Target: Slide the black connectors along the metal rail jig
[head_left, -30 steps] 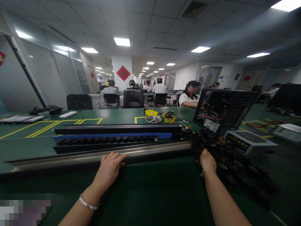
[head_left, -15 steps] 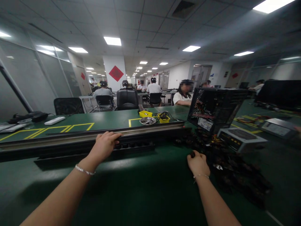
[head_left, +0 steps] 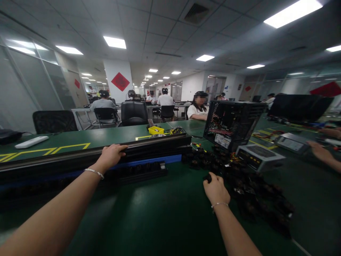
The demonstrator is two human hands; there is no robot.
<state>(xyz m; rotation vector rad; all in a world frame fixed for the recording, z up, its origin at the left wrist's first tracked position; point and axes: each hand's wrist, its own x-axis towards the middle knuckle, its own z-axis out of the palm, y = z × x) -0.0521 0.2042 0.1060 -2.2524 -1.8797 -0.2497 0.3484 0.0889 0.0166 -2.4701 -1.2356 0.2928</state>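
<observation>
My left hand (head_left: 113, 156) is closed over the top edge of a long black rail (head_left: 157, 144) that runs across the green table. Blue strips (head_left: 170, 159) show below the rail. In front of it lies a lower dark channel (head_left: 149, 173) with a row of black round parts in it. Farther right, my right hand (head_left: 217, 188) pinches a small black part (head_left: 207, 177), mostly hidden by the fingers, low over the table. Beside that hand spreads a heap of black parts (head_left: 255, 192), too dark to tell apart.
Behind the heap stand an open computer case (head_left: 234, 124) and a power supply unit (head_left: 259, 156). A yellow tray (head_left: 156, 130) sits beyond the rail. At the right, another person's hand (head_left: 321, 151) is near a second power supply (head_left: 291, 143). A seated person (head_left: 197, 108) is across the table.
The long rail has tilted up under my left hand, baring the blue strips. My view has turned right, and another person's hand now shows more fully. My right hand still holds the small part.
</observation>
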